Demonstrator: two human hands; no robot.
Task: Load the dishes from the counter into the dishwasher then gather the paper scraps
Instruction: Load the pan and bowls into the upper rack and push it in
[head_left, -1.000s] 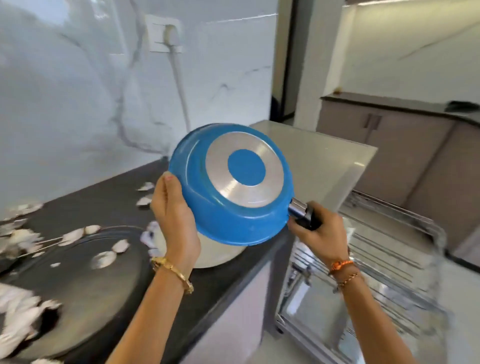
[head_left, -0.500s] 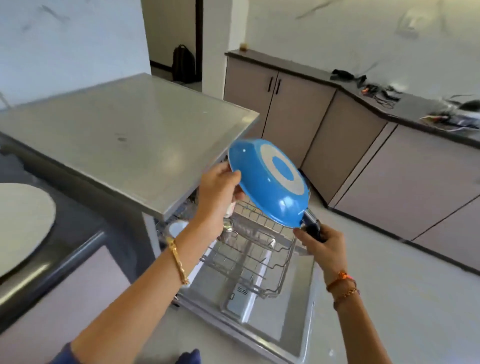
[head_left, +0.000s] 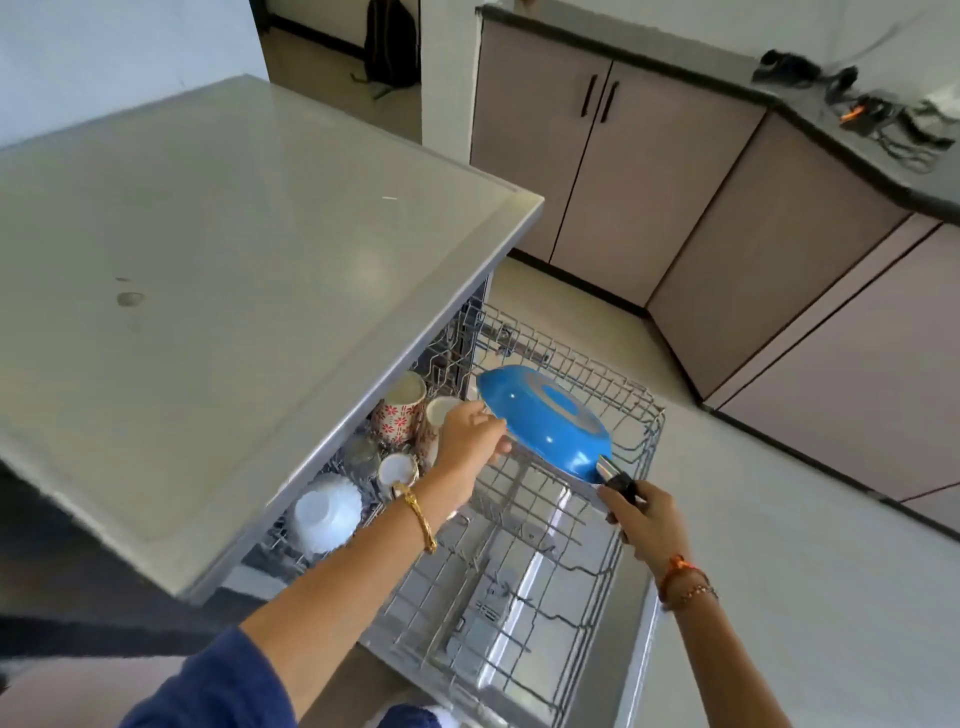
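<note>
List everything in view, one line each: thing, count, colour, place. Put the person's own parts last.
pan: 1, blue with a silver base ring, upside down over the rack, held by both hands
rack: 1, grey wire, pulled out of the dishwasher
dishwasher top: 1, grey, at left
mug: 1, white with red flowers, in the rack under the top
bowl: 1, white, upside down in the rack's left side
cabinets: several, beige, at back right
backpack: 1, dark, on the floor in the doorway
cables: a tangle, dark, on the far counter
left hand: holds the pan's rim
right hand: grips the pan's handle
</note>
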